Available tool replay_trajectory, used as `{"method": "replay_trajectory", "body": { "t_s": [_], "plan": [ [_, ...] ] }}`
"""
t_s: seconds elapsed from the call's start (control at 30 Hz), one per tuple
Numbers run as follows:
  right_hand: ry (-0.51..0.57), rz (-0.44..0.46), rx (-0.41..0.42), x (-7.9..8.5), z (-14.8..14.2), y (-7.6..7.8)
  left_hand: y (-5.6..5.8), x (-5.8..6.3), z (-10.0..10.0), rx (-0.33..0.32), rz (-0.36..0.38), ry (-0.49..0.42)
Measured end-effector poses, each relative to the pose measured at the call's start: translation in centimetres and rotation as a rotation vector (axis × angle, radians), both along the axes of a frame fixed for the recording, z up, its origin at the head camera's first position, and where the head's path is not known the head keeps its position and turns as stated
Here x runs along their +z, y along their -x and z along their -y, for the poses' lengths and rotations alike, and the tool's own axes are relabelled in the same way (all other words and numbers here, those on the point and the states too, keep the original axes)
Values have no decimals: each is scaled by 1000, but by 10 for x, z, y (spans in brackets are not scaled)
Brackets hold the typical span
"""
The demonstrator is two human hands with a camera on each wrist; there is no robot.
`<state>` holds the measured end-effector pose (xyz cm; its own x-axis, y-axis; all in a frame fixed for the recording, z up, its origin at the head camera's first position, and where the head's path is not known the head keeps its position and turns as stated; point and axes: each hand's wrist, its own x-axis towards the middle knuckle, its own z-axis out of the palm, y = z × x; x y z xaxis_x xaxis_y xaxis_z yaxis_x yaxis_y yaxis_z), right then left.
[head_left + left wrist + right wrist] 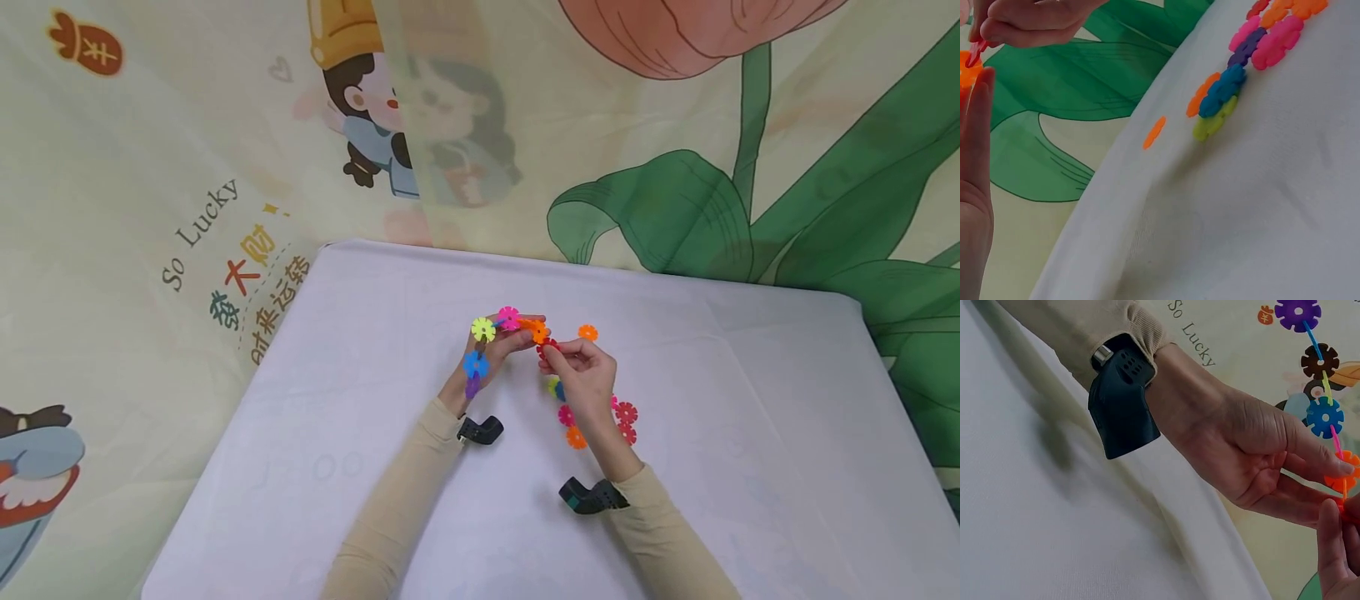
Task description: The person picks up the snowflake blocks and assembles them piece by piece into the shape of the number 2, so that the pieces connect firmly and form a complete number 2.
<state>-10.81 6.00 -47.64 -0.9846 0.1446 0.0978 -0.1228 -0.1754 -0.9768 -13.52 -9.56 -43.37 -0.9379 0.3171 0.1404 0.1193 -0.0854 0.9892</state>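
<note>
My left hand grips an orange flower-shaped disc near one end of a chain of slotted plastic discs. The chain curves over this hand through pink, yellow-green and blue discs to a purple disc at its hanging end. In the right wrist view, the left thumb presses on the orange disc, and a dark brown disc shows along the chain. My right hand pinches a red disc against the orange one, its fingers partly covering it.
Loose discs lie on the white-covered table: a single orange one beyond the right hand, and several around the right forearm, including a red disc and another orange disc. A printed cloth hangs behind the table.
</note>
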Motion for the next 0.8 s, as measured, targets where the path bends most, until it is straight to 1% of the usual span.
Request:
{"method": "replay_trajectory", "body": {
  "t_s": [0.03, 0.13, 0.27, 0.37, 0.43, 0.5, 0.63, 0.7, 0.8],
  "plan": [
    [0, -5, -4, 0, 1, 0, 0, -1, 0, 2, -5, -1],
    [10, -18, -24, 0, 4, 0, 0, 3, -2, 6, -3, -28],
    [46, -31, -50, 0, 8, 0, -2, 10, -4, 11, 25, -71],
    [78, -54, -54, 1, 10, 0, 0, 6, -4, -12, 56, -138],
    [96, -71, -51, 2, 12, 0, 2, 0, -3, -34, 77, -186],
    [104, -84, -46, 2, 12, 0, 7, -9, -2, -56, 106, -232],
    [98, -91, -37, 3, 13, 0, 17, -26, -1, -73, 154, -294],
    [95, -98, -37, 4, 14, -1, 20, -34, -2, -70, 167, -316],
    [110, -126, -45, 3, 16, 0, 24, -41, -3, -64, 150, -347]
  ]
}}
